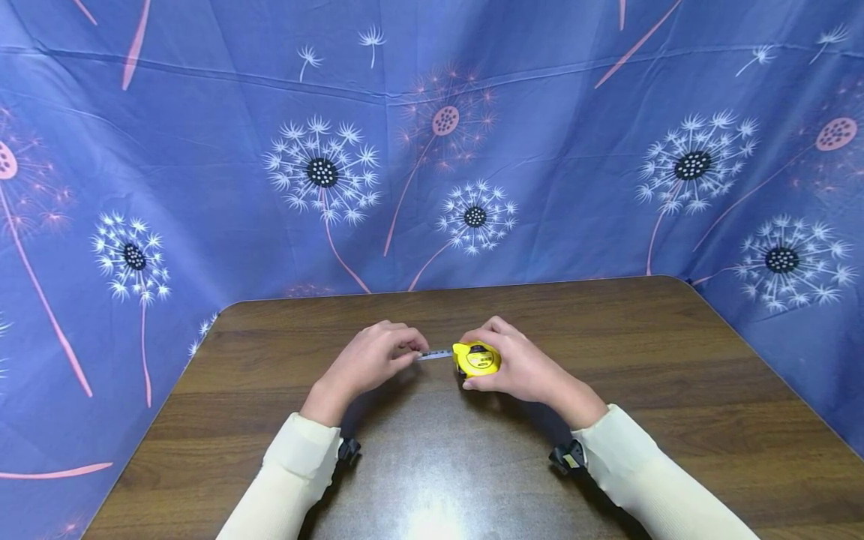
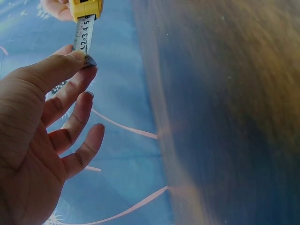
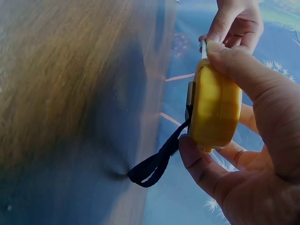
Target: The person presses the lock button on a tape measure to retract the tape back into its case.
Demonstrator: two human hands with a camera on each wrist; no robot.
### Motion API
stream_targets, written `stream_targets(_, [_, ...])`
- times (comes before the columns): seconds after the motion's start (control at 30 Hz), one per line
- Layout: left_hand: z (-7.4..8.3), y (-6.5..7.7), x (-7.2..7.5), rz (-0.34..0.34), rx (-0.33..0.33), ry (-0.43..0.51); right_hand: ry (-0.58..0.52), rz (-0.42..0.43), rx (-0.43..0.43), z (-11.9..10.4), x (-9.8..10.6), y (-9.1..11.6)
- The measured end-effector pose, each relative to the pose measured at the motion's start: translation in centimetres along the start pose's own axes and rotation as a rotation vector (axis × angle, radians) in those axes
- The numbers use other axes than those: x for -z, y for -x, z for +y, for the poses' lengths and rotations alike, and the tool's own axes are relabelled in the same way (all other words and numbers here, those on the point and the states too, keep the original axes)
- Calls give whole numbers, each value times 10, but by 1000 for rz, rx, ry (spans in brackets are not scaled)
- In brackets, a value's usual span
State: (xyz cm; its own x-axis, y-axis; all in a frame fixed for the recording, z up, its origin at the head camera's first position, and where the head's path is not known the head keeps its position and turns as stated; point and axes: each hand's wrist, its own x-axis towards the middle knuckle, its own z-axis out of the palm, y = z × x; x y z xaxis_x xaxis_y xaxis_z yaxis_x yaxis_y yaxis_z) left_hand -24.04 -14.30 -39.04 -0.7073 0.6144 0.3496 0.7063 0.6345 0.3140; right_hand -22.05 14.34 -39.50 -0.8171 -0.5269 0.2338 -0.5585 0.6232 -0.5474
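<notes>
A yellow tape measure (image 1: 478, 360) is held in my right hand (image 1: 523, 365), thumb on one side and fingers on the other. From its case a short length of silver blade (image 1: 435, 354) runs out to the left. My left hand (image 1: 378, 358) pinches the blade's end between thumb and forefinger, its other fingers loosely bent, as the left wrist view shows. Low numbers are printed on the blade (image 2: 84, 33). In the right wrist view a black wrist strap (image 3: 157, 164) hangs from the case (image 3: 216, 108). Both hands are above the table.
The brown wooden table (image 1: 675, 360) spreads under both arms, with a bright glare near its front. Behind it and at the sides hangs a blue cloth (image 1: 553, 195) printed with dandelions. Black devices are strapped at the left wrist (image 1: 349, 450) and right wrist (image 1: 568, 456).
</notes>
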Motion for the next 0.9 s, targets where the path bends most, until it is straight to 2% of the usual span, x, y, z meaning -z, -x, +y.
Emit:
stream_targets(0.27, [1,-2,-2,-4,15,-4,-4,-4,-8,-2,-2,0])
stream_targets(0.9, [1,-4,-5,0,-5,-9,0,2,-14,-4,-6,-2])
